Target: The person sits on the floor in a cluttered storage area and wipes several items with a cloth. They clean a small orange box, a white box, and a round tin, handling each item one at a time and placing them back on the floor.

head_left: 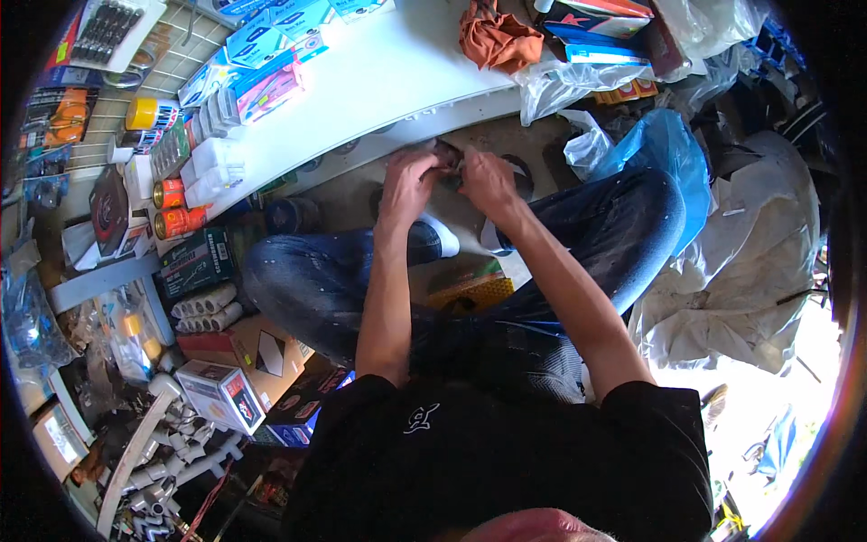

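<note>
Both hands meet just past my feet, under the front edge of a white shelf. My left hand has its fingers curled onto a small dark object. From the other side, my right hand grips the same object, its fingers bent and knuckles up. Fingers and shadow cover much of this object, so its kind cannot be told. Below the hands are a white sock or shoe and the bare floor. A dark ring-shaped thing lies beside my right hand.
Blue and white boxes and orange cans line the shelf's left side. An orange-brown crumpled cloth or bag rests above. Blue plastic bag and large pale sack stand right; grey pipe fittings fill the lower left.
</note>
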`<state>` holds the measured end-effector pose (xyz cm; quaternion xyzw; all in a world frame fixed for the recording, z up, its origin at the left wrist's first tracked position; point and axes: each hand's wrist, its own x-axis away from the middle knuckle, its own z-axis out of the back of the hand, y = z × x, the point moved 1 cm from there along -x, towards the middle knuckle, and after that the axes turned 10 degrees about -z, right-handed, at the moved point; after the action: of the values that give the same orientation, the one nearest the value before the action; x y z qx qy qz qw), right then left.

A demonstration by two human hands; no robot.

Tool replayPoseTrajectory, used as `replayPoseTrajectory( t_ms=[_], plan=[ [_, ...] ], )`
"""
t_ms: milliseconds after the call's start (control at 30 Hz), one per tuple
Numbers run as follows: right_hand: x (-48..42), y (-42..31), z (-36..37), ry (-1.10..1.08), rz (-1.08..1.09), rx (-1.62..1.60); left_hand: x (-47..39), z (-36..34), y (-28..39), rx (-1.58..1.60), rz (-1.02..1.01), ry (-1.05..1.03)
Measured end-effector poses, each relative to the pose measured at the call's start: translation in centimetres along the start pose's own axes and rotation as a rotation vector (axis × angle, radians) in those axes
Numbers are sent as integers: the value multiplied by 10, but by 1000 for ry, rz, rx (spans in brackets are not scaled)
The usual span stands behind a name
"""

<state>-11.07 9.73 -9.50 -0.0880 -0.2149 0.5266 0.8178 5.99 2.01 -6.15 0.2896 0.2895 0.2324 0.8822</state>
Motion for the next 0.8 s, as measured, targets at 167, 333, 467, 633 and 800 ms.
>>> replayPoseTrajectory(
  t_ms=[167,333,467,633,800],
  plan=[
    [17,8,18,-85,90,-586,9,14,28,178,207,-147],
    [21,22,4,-168,-11,-676,20,-9,23,96,297,-81],
    [27,26,-9,-282,-183,-712,24,-35,25,265,552,70],
    [37,26,-7,-353,-355,-858,30,-25,22,215,438,14],
    [34,31,-15,-351,-268,-860,37,-18,26,53,385,4]
  ],
)
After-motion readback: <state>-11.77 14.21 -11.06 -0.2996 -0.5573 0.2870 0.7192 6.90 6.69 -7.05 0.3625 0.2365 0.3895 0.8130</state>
